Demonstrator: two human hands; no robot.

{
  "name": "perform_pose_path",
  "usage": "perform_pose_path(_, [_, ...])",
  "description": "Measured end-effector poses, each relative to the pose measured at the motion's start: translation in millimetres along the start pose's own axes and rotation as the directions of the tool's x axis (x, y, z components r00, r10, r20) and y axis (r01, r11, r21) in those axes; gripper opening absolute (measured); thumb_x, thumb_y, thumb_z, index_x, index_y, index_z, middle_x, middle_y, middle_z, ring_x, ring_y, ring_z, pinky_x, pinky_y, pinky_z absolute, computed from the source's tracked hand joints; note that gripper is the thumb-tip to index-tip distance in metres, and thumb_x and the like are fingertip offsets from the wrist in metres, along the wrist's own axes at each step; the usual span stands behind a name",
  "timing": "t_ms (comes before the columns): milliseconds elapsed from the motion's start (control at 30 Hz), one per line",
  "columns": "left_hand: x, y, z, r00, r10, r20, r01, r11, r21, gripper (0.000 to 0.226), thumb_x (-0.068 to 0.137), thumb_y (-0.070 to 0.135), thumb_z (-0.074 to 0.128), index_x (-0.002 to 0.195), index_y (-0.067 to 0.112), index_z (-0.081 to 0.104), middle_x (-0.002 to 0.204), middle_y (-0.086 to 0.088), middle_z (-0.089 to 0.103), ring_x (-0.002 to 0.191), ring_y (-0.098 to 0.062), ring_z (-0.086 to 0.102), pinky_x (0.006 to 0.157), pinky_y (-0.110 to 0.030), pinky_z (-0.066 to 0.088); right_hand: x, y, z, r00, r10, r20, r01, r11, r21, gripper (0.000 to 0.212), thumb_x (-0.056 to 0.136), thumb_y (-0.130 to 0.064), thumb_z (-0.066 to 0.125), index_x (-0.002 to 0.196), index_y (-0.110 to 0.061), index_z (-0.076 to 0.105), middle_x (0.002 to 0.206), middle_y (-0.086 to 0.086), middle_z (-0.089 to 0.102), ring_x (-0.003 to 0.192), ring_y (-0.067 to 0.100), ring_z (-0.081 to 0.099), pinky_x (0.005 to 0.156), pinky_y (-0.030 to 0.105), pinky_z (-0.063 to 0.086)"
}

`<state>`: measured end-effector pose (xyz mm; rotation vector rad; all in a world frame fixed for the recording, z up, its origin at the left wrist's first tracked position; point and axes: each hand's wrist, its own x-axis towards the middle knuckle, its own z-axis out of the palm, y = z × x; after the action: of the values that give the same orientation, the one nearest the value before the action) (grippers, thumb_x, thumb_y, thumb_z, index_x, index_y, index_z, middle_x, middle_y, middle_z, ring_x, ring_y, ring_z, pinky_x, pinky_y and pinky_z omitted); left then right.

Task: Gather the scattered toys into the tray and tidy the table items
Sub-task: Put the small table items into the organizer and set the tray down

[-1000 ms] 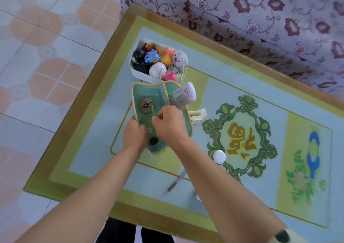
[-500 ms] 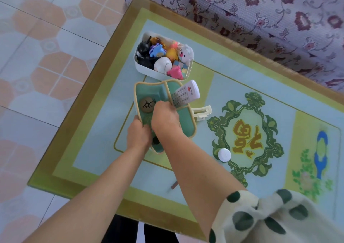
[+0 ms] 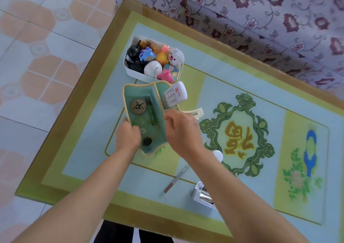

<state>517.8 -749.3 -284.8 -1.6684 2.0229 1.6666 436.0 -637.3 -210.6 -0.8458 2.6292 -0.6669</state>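
A white tray (image 3: 130,71) piled with small toys stands at the table's far left. Just in front of it sits a green two-part organizer (image 3: 128,93). Its left part holds a round wooden game piece (image 3: 137,106), a green stick-like item (image 3: 151,112) and a small black disc (image 3: 147,141). A white remote (image 3: 175,95) leans out of its right part. My left hand (image 3: 128,136) grips the organizer's near left rim. My right hand (image 3: 183,131) hovers over the right part with curled fingers, and I see nothing in it.
A cream hair claw (image 3: 198,112) lies right of the organizer, and a white cap (image 3: 219,155) is partly hidden by my right forearm. A thin pen-like stick (image 3: 176,179) and a small white pack (image 3: 202,194) lie near the front edge. A floral sofa (image 3: 260,19) borders the far side.
My right hand has pulled back out of the left compartment and moved right, leaving the green item inside. My left hand keeps its hold on the organizer.
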Motion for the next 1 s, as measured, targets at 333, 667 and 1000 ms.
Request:
perform_pose_path(333, [10.3, -4.5, 10.0, 1.000, 0.015, -0.008, -0.014, 0.999, 0.039, 0.022, 0.086, 0.000, 0.041, 0.096, 0.014, 0.054, 0.080, 0.000, 0.056, 0.071, -0.017, 0.052, 0.054, -0.026, 0.036, 42.3, 127.6, 20.2, 0.982, 0.137, 0.129, -0.087, 0.940, -0.331, 0.039, 0.087, -0.001, 0.049, 0.124, -0.011, 0.057, 0.126, 0.007, 0.059, 0.117, 0.029, 0.046, 0.090, 0.038, 0.039])
perform_pose_path(667, [11.6, -7.0, 18.1, 1.000, -0.002, 0.030, 0.001, 0.999, 0.041, 0.024, 0.086, 0.001, 0.042, 0.101, 0.009, 0.058, 0.091, -0.009, 0.062, 0.081, -0.027, 0.056, 0.062, -0.029, 0.039, 65.0, 137.7, 64.3, 0.936, 0.077, 0.343, 0.109, 0.864, -0.491, 0.037, 0.078, -0.011, 0.065, 0.113, -0.017, 0.054, 0.114, 0.004, 0.057, 0.114, 0.026, 0.051, 0.103, 0.038, 0.035])
perform_pose_path(1000, [13.9, -2.7, 12.1, 0.999, -0.010, 0.042, 0.009, 1.000, 0.011, 0.024, 0.086, 0.000, 0.040, 0.099, 0.010, 0.058, 0.089, -0.010, 0.061, 0.073, -0.022, 0.055, 0.060, -0.029, 0.041, 45.5, 118.8, -2.5, 0.986, 0.163, 0.044, -0.158, 0.983, -0.097, 0.030, 0.096, -0.009, 0.044, 0.126, -0.010, 0.049, 0.117, 0.010, 0.059, 0.100, 0.032, 0.056, 0.075, 0.035, 0.043])
